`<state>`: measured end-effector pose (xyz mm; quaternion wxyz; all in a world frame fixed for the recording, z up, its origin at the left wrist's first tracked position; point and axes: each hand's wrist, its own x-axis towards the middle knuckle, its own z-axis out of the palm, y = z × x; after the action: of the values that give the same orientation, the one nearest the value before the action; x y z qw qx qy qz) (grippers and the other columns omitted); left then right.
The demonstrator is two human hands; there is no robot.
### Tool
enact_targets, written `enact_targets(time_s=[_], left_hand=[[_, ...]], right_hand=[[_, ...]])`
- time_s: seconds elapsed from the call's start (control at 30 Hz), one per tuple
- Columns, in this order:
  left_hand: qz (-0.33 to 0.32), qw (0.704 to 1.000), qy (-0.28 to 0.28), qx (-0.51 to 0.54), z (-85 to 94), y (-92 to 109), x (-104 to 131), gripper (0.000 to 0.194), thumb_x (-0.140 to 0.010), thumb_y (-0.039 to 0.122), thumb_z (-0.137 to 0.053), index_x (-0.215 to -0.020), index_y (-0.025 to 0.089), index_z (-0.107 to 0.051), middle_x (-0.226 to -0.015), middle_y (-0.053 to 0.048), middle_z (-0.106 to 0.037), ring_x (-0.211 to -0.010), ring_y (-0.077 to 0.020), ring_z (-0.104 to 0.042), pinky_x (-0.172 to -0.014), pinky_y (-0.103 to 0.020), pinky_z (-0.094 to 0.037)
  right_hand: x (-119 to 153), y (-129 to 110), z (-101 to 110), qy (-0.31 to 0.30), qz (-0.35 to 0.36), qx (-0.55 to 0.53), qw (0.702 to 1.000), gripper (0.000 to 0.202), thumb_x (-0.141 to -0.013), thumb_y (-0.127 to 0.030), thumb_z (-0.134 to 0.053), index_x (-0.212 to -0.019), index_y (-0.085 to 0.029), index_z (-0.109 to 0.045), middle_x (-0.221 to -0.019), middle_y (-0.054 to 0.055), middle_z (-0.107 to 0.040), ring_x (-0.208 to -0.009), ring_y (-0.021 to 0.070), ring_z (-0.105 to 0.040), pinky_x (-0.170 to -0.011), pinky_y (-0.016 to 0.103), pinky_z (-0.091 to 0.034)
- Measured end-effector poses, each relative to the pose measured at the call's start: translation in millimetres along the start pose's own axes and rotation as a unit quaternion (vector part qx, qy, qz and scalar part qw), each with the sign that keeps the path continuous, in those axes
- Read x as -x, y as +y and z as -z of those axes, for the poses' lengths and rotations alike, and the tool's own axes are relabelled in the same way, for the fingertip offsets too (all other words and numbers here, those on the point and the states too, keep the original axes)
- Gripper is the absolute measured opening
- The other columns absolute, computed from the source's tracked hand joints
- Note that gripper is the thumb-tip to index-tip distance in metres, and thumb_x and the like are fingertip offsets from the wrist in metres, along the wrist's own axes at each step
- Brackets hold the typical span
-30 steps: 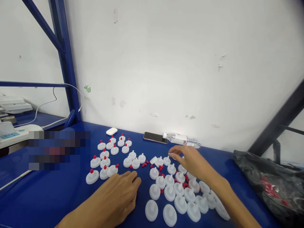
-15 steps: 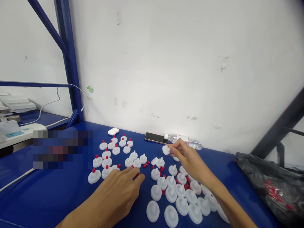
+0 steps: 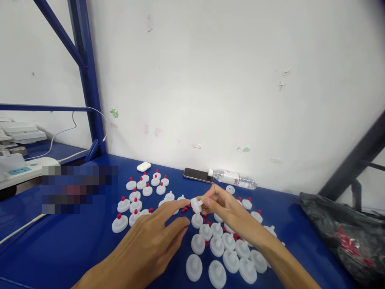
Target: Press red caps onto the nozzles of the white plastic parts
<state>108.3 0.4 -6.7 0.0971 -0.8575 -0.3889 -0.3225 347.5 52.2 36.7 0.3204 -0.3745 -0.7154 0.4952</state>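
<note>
My right hand (image 3: 229, 211) holds a white plastic cap (image 3: 197, 205) by its fingertips, just above the blue table (image 3: 75, 249). The fingertips of my left hand (image 3: 156, 237) reach up to that same cap and touch it. Small red plugs (image 3: 185, 208) lie scattered on the table right under the two hands. Below my right hand sits a cluster of plain white caps (image 3: 222, 257). To the left stand several white caps with red plugs fitted (image 3: 135, 196).
A phone (image 3: 197, 175) and a lying water bottle (image 3: 233, 178) rest against the wall at the back. A white earbud case (image 3: 143, 166) lies behind the finished caps. A black plastic bag (image 3: 343, 237) with red plugs sits at the right. Blue shelf posts (image 3: 87, 80) stand at the left.
My right hand lifted a white cap from the back of the cluster and brought it left and toward me. My left hand rose off the table to meet it.
</note>
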Motion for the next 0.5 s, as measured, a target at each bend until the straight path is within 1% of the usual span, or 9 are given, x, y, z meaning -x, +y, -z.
enact_targets(time_s=[0.07,0.13,0.23,0.33,0.4,0.5], left_hand=[[-0.008,1.0,-0.004,0.017,2.2,1.7,-0.2,0.024,-0.104,0.019,-0.043,-0.12,0.029,-0.058,-0.149,-0.004,-0.054,-0.13,-0.0212,-0.059,-0.085,-0.031,-0.061],[-0.009,0.999,-0.021,0.028,3.5,3.0,0.4,0.025,-0.105,0.019,-0.041,-0.119,0.029,-0.059,-0.148,-0.004,-0.055,-0.126,-0.0204,-0.062,-0.086,-0.031,-0.061],[-0.009,0.999,-0.045,0.02,2.5,3.2,2.0,0.026,-0.106,0.02,-0.04,-0.122,0.027,-0.058,-0.144,-0.006,-0.058,-0.116,-0.0196,-0.068,-0.082,-0.03,-0.062],[-0.016,0.999,-0.048,0.001,-1.4,1.8,3.4,0.028,-0.107,0.022,-0.038,-0.129,0.027,-0.055,-0.141,-0.006,-0.059,-0.11,-0.0197,-0.07,-0.074,-0.028,-0.061],[-0.018,0.999,-0.042,-0.003,-3.7,0.3,3.9,0.03,-0.107,0.022,-0.036,-0.131,0.028,-0.053,-0.139,-0.005,-0.06,-0.109,-0.0199,-0.07,-0.069,-0.028,-0.059],[-0.001,1.0,-0.009,-0.001,-4.1,-2.7,2.9,0.026,-0.107,0.022,-0.038,-0.125,0.029,-0.056,-0.132,-0.003,-0.064,-0.103,-0.0191,-0.071,-0.066,-0.027,-0.056]], right_hand=[[2.0,-3.7,-3.9,-0.026,-0.001,-0.021,0.999,0.032,-0.1,-0.055,-0.057,-0.096,-0.023,-0.054,-0.095,0.0,-0.065,-0.096,0.0185,-0.063,-0.092,0.036,-0.049],[2.7,-5.6,-7.8,-0.046,0.0,-0.031,0.998,0.03,-0.1,-0.053,-0.059,-0.097,-0.023,-0.055,-0.091,-0.001,-0.064,-0.091,0.0166,-0.062,-0.086,0.031,-0.048],[1.3,-5.3,-13.0,-0.059,0.002,-0.049,0.997,0.027,-0.096,-0.047,-0.067,-0.101,-0.023,-0.057,-0.087,-0.004,-0.062,-0.085,0.0143,-0.058,-0.077,0.027,-0.045],[-0.5,-4.8,-16.0,-0.072,-0.008,-0.067,0.995,0.031,-0.089,-0.044,-0.076,-0.103,-0.022,-0.059,-0.095,-0.002,-0.066,-0.082,0.0138,-0.058,-0.075,0.026,-0.044],[-0.9,-4.9,-16.1,-0.061,-0.009,-0.038,0.997,0.033,-0.085,-0.043,-0.08,-0.103,-0.023,-0.061,-0.103,0.0,-0.067,-0.083,0.0145,-0.06,-0.075,0.027,-0.046],[-1.0,-2.2,-14.7,-0.005,0.025,0.093,0.995,0.027,-0.087,-0.04,-0.077,-0.106,-0.026,-0.064,-0.106,0.0,-0.068,-0.092,0.0181,-0.063,-0.081,0.031,-0.05]])
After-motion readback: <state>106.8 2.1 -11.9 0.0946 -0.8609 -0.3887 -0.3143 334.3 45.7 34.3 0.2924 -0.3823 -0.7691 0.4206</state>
